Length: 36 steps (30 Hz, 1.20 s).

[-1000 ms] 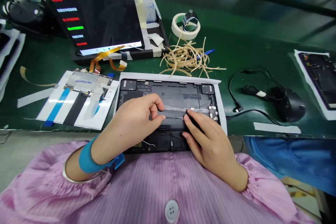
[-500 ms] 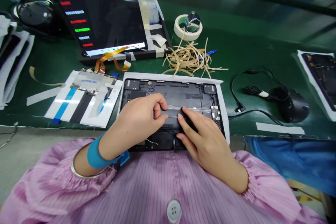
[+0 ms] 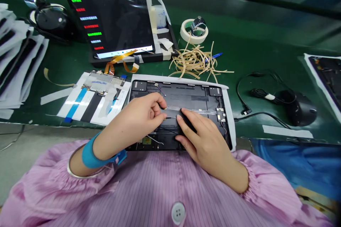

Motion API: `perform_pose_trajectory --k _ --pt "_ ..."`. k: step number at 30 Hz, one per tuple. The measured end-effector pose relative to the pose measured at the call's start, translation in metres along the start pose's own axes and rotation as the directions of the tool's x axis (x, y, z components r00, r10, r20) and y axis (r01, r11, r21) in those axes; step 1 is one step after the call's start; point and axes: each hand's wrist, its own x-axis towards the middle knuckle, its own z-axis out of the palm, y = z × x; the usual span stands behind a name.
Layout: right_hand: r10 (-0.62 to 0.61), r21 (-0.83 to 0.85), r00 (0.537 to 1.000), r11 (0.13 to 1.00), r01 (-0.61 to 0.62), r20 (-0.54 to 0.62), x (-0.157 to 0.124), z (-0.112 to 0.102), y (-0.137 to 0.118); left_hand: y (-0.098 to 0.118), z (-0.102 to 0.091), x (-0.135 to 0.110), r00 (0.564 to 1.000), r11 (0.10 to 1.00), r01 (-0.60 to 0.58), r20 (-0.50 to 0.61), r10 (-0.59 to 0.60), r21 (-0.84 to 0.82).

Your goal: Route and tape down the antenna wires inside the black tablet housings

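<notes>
An opened black tablet housing [image 3: 177, 95] lies on a white paper sheet [image 3: 229, 113], with a thin silver cable strip [image 3: 197, 110] running across it. My left hand [image 3: 135, 120] pinches a thin cable near the strip between thumb and forefinger. My right hand [image 3: 204, 140] rests flat on the housing, its fingertips on the dark panel just right of the pinch and holding nothing. A blue wrist strap [image 3: 92, 158] circles my left wrist. The hands hide the housing's lower middle.
A circuit board [image 3: 103, 83] lies on a taped white sheet to the left. Behind stand a monitor [image 3: 112, 10], rubber bands [image 3: 195, 63], a tape roll [image 3: 194, 32] and a blue pen [image 3: 216, 55]. A mouse [image 3: 295, 108] sits right; stacked sheets [image 3: 18, 56] lie left.
The view has swung left, so the bench items sit further right in the frame. My right fingertips have slid left along the strip, closer to my left hand.
</notes>
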Motion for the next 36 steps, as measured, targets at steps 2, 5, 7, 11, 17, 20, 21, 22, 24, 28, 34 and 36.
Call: perform_pose_trajectory --k 2,5,7,11,17,20,21,22,24,28,34,36 --pt "0.000 -0.003 1.000 1.000 0.000 -0.004 0.001 0.000 0.000 -0.002 0.000 0.001 1.000 1.000 -0.009 0.000 0.009 -0.015" --pt "0.001 -0.006 1.000 1.000 -0.001 0.004 0.000 0.001 0.000 -0.003 0.000 0.001 1.000 1.000 -0.025 -0.002 0.025 -0.017" --pt "0.003 -0.007 1.000 1.000 -0.003 0.015 -0.001 0.000 0.000 -0.003 0.000 0.000 0.999 0.999 -0.034 -0.004 0.034 -0.015" --pt "-0.002 -0.018 1.000 1.000 0.002 0.025 -0.002 0.000 0.000 -0.004 -0.002 -0.001 0.999 0.999 -0.049 -0.002 0.049 -0.012" --pt "-0.011 -0.041 0.999 0.999 0.013 0.040 0.002 -0.001 -0.001 -0.005 0.001 0.001 0.998 0.998 -0.068 -0.005 0.068 -0.006" --pt "-0.018 -0.031 0.999 0.999 0.020 0.041 0.005 -0.001 -0.003 -0.006 0.002 0.002 0.997 0.997 -0.072 -0.003 0.072 0.010" --pt "-0.020 -0.026 0.999 0.999 0.021 0.043 0.006 0.000 -0.004 -0.006 0.002 0.002 0.997 0.997 -0.075 -0.004 0.075 0.016" --pt "-0.024 -0.020 0.999 0.999 0.025 0.044 0.007 0.000 -0.005 -0.006 0.002 0.002 0.997 0.997 -0.077 -0.005 0.078 0.021" --pt "-0.031 -0.012 0.998 0.999 0.031 0.046 0.009 0.000 -0.006 -0.005 0.001 0.001 0.997 0.996 -0.082 -0.008 0.082 0.030" --pt "-0.039 -0.002 0.998 0.999 0.039 0.047 0.012 0.001 -0.008 -0.004 0.000 0.001 0.996 0.994 -0.091 -0.007 0.092 0.051" --pt "-0.053 -0.023 0.998 0.998 0.054 0.029 0.012 0.003 -0.008 -0.004 0.001 0.002 0.995 0.993 -0.101 -0.012 0.102 0.061" --pt "-0.056 -0.032 0.998 0.998 0.057 0.030 0.012 0.003 -0.007 -0.003 0.001 0.000 0.995 0.992 -0.099 -0.014 0.100 0.083"
